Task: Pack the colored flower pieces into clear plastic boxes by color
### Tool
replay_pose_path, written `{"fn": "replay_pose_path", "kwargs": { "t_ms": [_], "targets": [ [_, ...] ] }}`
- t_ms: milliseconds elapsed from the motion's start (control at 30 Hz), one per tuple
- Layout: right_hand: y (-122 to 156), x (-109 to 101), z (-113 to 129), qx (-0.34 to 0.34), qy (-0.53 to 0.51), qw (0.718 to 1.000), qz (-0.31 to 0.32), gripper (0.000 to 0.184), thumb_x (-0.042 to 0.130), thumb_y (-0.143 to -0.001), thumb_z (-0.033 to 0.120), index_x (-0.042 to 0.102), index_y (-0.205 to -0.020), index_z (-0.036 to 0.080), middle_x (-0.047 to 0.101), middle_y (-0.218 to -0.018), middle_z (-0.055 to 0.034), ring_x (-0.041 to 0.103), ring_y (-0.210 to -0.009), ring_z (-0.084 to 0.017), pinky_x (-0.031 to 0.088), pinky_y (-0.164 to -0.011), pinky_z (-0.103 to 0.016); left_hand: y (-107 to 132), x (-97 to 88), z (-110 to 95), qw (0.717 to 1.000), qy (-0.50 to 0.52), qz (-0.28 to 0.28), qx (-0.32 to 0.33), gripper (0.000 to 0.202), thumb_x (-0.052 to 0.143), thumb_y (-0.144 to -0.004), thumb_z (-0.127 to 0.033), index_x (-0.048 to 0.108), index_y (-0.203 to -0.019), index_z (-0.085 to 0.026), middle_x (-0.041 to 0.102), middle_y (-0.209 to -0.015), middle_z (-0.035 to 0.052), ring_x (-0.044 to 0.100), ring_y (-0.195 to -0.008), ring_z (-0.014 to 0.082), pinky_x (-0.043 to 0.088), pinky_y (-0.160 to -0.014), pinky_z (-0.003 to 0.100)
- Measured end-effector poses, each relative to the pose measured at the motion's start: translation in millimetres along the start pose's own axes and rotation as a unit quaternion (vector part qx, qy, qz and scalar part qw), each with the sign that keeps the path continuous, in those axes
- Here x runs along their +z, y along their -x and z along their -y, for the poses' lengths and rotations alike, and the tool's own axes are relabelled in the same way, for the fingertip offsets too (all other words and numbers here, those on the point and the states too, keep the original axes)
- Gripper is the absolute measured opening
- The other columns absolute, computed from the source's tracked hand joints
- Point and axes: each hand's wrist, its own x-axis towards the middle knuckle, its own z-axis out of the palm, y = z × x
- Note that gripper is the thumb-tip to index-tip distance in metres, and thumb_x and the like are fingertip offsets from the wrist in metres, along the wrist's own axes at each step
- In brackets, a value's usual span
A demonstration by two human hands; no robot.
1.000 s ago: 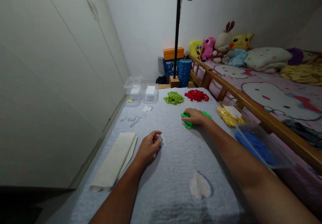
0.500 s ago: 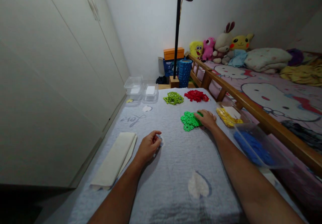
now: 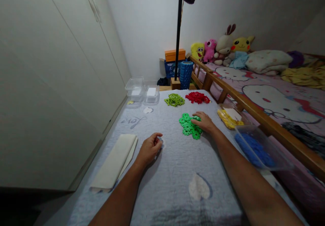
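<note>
My right hand (image 3: 204, 121) rests palm down on the right edge of a pile of bright green plastic pieces (image 3: 188, 125) on the grey-blue blanket (image 3: 172, 158), its fingers curled over a few of them. My left hand (image 3: 149, 147) lies loosely curled on the blanket nearer to me, thumb and fingers together; I cannot make out anything in it. Beyond the green pile lie a lime-green pile (image 3: 174, 99) and a red pile (image 3: 197, 97).
A clear tub of blue pieces (image 3: 256, 147) and a tub of yellow pieces (image 3: 229, 116) stand at the right by the wooden bed rail (image 3: 254, 109). Empty clear tubs (image 3: 142, 90) stand at the far left. A folded cream cloth (image 3: 115, 161) lies left. A black pole (image 3: 178, 33) rises behind.
My right hand slid from the left of the green pile over to its right side, and the pile has spread toward me and to the left. My left hand stayed put.
</note>
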Motion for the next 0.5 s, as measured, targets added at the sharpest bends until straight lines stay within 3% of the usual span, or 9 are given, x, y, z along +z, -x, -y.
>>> {"fn": "replay_pose_path", "kwargs": {
  "t_ms": [100,167,333,400,500],
  "targets": [
    [-7,2,16,0.029,0.014,0.999,0.0,0.054,0.059,-0.089,0.056,0.065,-0.134,0.029,0.05,-0.153,-0.011,0.046,-0.138,-0.033,0.036,-0.112,-0.05,0,0.4,0,1.0,-0.008,-0.001,0.001,0.032,0.062,-0.082,-0.037,0.066,-0.107,-0.017,0.054,-0.066,-0.0042,0.05,-0.056,0.0117,0.038,-0.055,0.024],
    [-10,5,26,0.009,0.022,0.999,0.021,0.057,0.058,-0.089,0.058,0.063,-0.137,0.029,0.049,-0.154,-0.0116,0.044,-0.14,-0.035,0.035,-0.113,-0.053,0,0.8,0,1.0,-0.015,-0.004,0.002,0.032,0.061,-0.083,-0.036,0.066,-0.108,-0.017,0.054,-0.067,-0.0037,0.05,-0.058,0.012,0.038,-0.056,0.024],
    [-13,8,32,-0.096,-0.024,0.992,0.079,0.044,0.061,-0.087,0.051,0.071,-0.122,0.026,0.067,-0.135,-0.0087,0.058,-0.125,-0.031,0.041,-0.109,-0.046,2,2.0,1,0.999,-0.033,-0.012,0.004,0.031,0.058,-0.084,-0.034,0.066,-0.109,-0.018,0.054,-0.07,-0.0035,0.05,-0.059,0.012,0.038,-0.058,0.024],
    [-12,6,23,-0.102,-0.067,0.992,0.045,0.04,0.06,-0.086,0.048,0.073,-0.114,0.024,0.069,-0.128,-0.0101,0.062,-0.119,-0.029,0.044,-0.106,-0.043,3,2.9,0,0.999,-0.047,-0.015,0.01,0.031,0.056,-0.085,-0.033,0.066,-0.11,-0.018,0.054,-0.071,-0.0031,0.051,-0.06,0.0124,0.039,-0.06,0.025],
    [-8,6,1,-0.068,-0.125,0.988,-0.054,0.04,0.059,-0.082,0.048,0.074,-0.106,0.02,0.071,-0.121,-0.0138,0.062,-0.116,-0.03,0.045,-0.105,-0.043,4,5.6,-3,0.996,-0.083,-0.025,0.017,0.03,0.054,-0.086,-0.029,0.066,-0.111,-0.017,0.056,-0.071,-0.0022,0.053,-0.064,0.0137,0.04,-0.064,0.026]
  ]
}}
